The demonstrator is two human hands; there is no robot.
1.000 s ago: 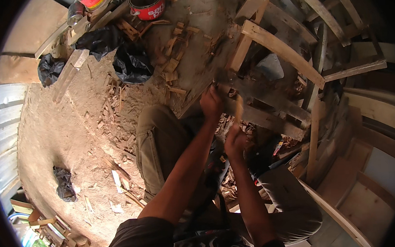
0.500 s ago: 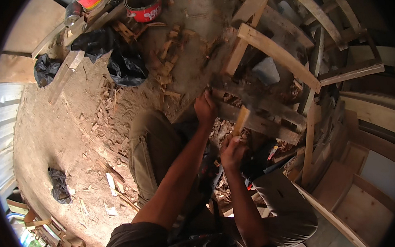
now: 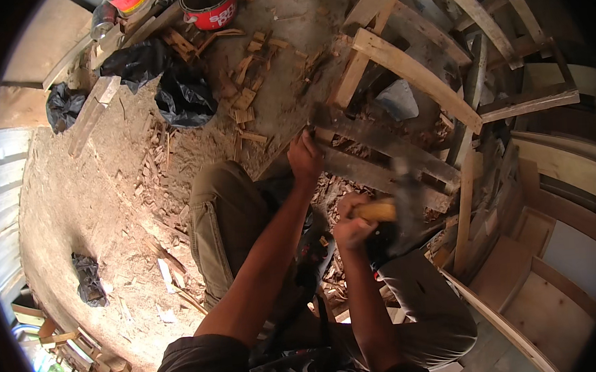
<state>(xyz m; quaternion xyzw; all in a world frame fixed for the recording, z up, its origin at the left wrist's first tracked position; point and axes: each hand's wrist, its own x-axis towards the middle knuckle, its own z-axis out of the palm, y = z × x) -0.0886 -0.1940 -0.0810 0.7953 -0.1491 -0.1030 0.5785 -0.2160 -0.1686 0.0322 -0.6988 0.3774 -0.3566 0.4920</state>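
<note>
My right hand [image 3: 355, 223] is closed round the yellow handle of a hammer [image 3: 379, 210]. Its dark head is smeared by motion, to the right of the hand. Ahead of my lap lies a dark, worn wooden frame [image 3: 362, 168] made of two long slats joined at the ends. My left hand [image 3: 305, 156] is closed at the frame's left end, fingers wrapped over the wood. Whether something small is also in that grip cannot be made out.
Wood chips [image 3: 248, 100] litter the dirt floor. Curved wooden chair parts [image 3: 417, 76] are stacked at the far right, beside a pale block [image 3: 398, 100]. A red bucket [image 3: 211, 14] and black plastic bags [image 3: 185, 97] stand at the far left. Wooden panels [image 3: 543, 294] lean on the right.
The hammer has swung from pointing away from me to pointing right, and my right hand has turned with it. My left hand still grips the frame's end. The whole view has shifted slightly.
</note>
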